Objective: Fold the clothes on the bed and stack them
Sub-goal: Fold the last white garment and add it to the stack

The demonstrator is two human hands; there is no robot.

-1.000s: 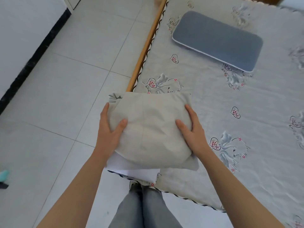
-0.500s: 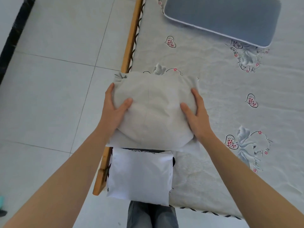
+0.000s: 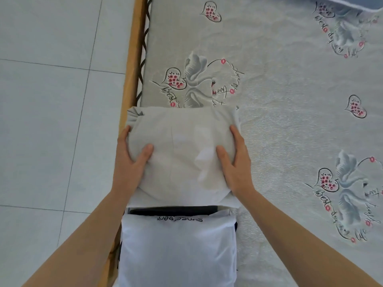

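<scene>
- Folded beige garment [image 3: 182, 154] sits mid-frame, gripped at both sides: left hand [image 3: 129, 162] and right hand [image 3: 236, 162], thumbs on top.
- White folded garment [image 3: 178, 251] lies below, by the bed's wooden rail [image 3: 132, 65].
- Risk: loose folds slump open if it's set down off-centre.

Scene is lit brightly and evenly by soft daylight; source not seen. Whites are nearly blown out on the white folded garment [image 3: 178, 251] at lower centre, little fabric detail kept. A narrow dark shadow is cast under the near edge of the grey folded bundle [image 3: 182, 154]. Soft sheen is seen on the floor tiles [image 3: 51, 121] at left, no hard glare. Slight softness and compression smear are noted overall; print on the bedsheet [image 3: 290, 121] is legible. Wide-angle bending is seen in the wooden bed rail [image 3: 129, 65] and forearms at lower corners.
</scene>
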